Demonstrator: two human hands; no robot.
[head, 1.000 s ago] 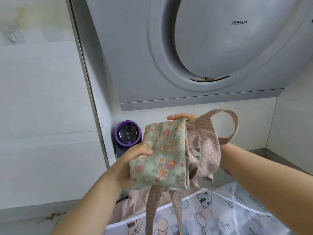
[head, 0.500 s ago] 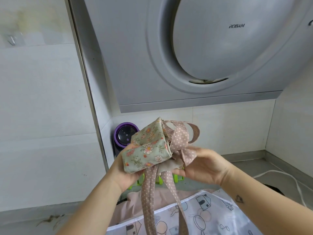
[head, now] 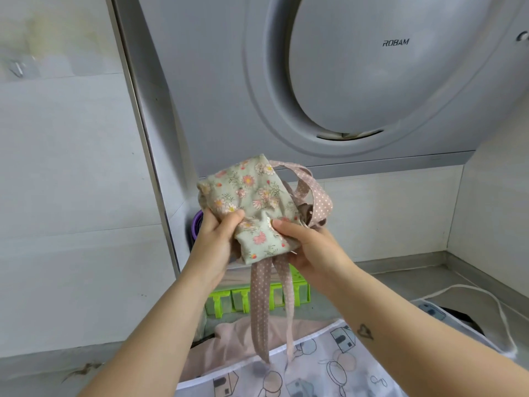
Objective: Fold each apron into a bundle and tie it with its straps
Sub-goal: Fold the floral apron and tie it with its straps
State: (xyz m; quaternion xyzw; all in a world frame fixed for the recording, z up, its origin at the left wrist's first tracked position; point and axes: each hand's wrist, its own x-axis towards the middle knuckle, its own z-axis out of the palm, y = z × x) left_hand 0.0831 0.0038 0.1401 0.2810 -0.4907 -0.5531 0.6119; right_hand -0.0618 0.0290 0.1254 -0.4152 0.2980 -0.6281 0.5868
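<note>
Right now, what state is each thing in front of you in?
Green floral fabric apron bundle: folded, held up, not yet tied.
Pink polka-dot fabric straps: two hang loose below it.
Left hand: grips the bundle's left side.
Right hand: grips its lower right.
White printed cloth below: lying spread out.

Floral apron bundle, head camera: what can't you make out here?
- Head view: whether the dotted straps are knotted yet; the floral apron bundle hides their far side.
- Head view: the right hand, its fingers beneath the bundle covered by fabric.
- Head view: purple-rimmed object, mostly behind the left hand.
- Head view: printed cloth, cut off by the bottom edge.
</note>
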